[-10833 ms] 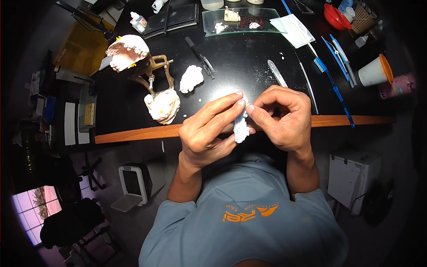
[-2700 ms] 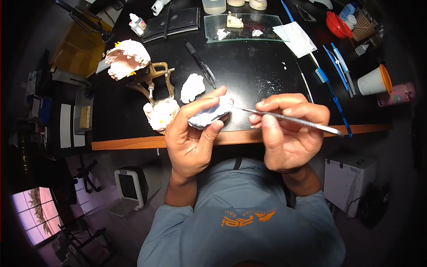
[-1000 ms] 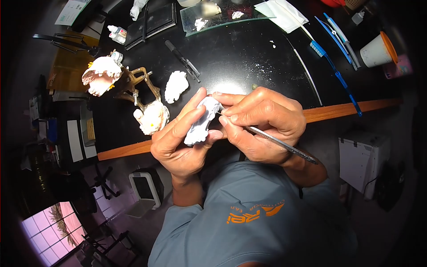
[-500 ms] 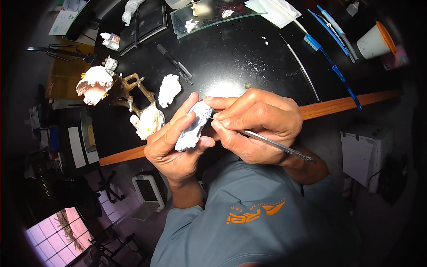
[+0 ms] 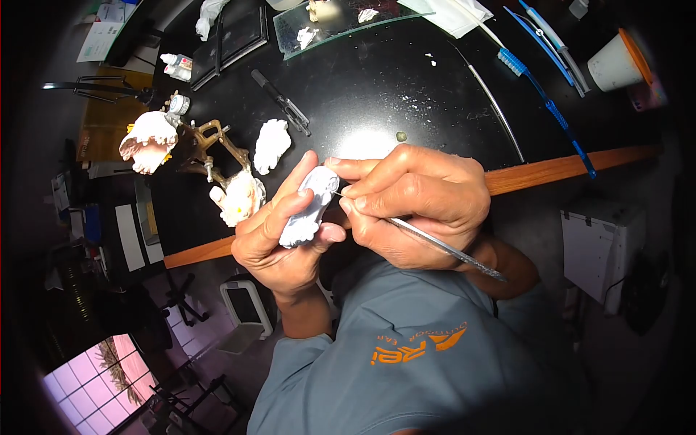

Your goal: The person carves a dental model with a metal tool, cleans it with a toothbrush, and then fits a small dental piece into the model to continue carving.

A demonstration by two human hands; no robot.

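My left hand holds a pale grey-white moulded piece, which looks like a dental impression, between its fingers and thumb. Pinched in my right hand is a slim metal carving instrument; its fine tip meets the piece's upper right edge, and its handle slopes down to the right. Fingers of my right hand rest close by the top of the piece. Beyond my left hand lies a white, rough-edged moulded lump. Left of it, a brass-coloured dental articulator carries an upper cast and a lower cast.
On the black bench are a black pen, a glass slab, a small bottle, a blue brush, a metal rod and a paper cup. White crumbs dot the surface. A wooden edge borders the bench.
The camera view has shifted slightly. The grey-white piece has tilted a little in my left hand, and the instrument's tip stays at its edge. Both grips are unchanged.
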